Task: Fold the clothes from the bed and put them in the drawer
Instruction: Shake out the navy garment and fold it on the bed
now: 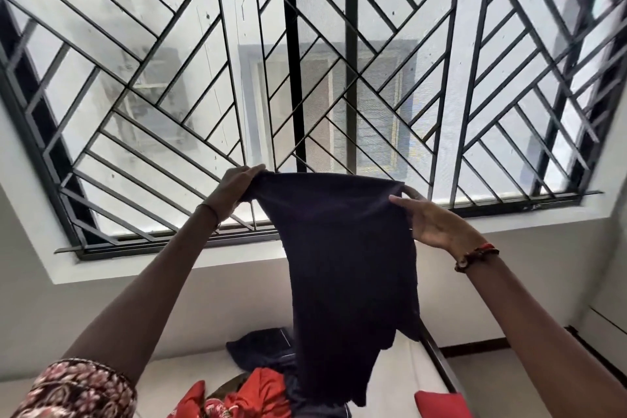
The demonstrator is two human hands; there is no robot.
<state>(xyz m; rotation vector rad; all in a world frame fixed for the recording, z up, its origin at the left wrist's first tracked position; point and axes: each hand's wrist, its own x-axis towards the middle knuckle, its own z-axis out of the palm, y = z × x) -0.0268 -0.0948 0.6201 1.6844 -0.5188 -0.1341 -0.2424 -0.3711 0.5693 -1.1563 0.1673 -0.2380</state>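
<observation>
Hands hold one dark navy garment (346, 265) up in the middle of the frame, in front of a barred window (152, 85) that fills the upper half. The left hand (237, 185) grips the garment's upper left corner with its fingers curled over the bunched cloth. The right hand (431, 220) pinches the upper right corner, with the thumb on the near face and the fingers behind. The top edge is stretched roughly level between the two hands, slightly higher on the left. From there the garment hangs free, its long axis running straight down the frame. Its uneven lower end points to the bottom centre, where it meets the clothes below; whether it touches them cannot be told. What kind of garment it is cannot be told either. Below, at the bottom of the frame, lies a pale bed (407, 370). On it are one dark piece of clothing (264, 346) left of the hanging cloth, and a heap of red clothes (254, 390) at bottom centre, too bunched to count. One more red item (441, 404) shows at the bottom right edge. A floral sleeve (78, 390) covers the left upper arm at lower left. One beaded bracelet (475, 256) circles the right wrist, and one thin band (210, 210) circles the left.
</observation>
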